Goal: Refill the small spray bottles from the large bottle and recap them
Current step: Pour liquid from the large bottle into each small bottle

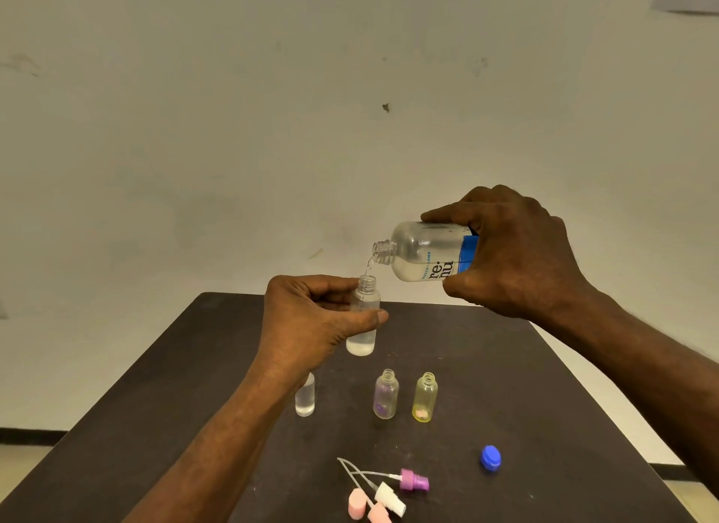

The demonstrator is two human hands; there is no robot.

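Observation:
My right hand (pixel 513 250) grips the large clear bottle (pixel 422 252) with a blue label, tipped on its side above the table. A thin stream of clear liquid runs from its open neck into a small clear bottle (pixel 363 316). My left hand (pixel 311 320) holds that small bottle upright in the air by its upper body; liquid fills its lower part. On the table stand an uncapped purple-tinted bottle (pixel 386 395), an uncapped yellow-tinted bottle (pixel 425 397), and a clear bottle (pixel 305 398) partly hidden behind my left forearm.
Near the front of the dark table (pixel 564 386) lie a blue cap (pixel 491 458), a purple spray head (pixel 414 480), a white spray head (pixel 389 499) and two pink caps (pixel 365 507). A pale wall rises behind the table.

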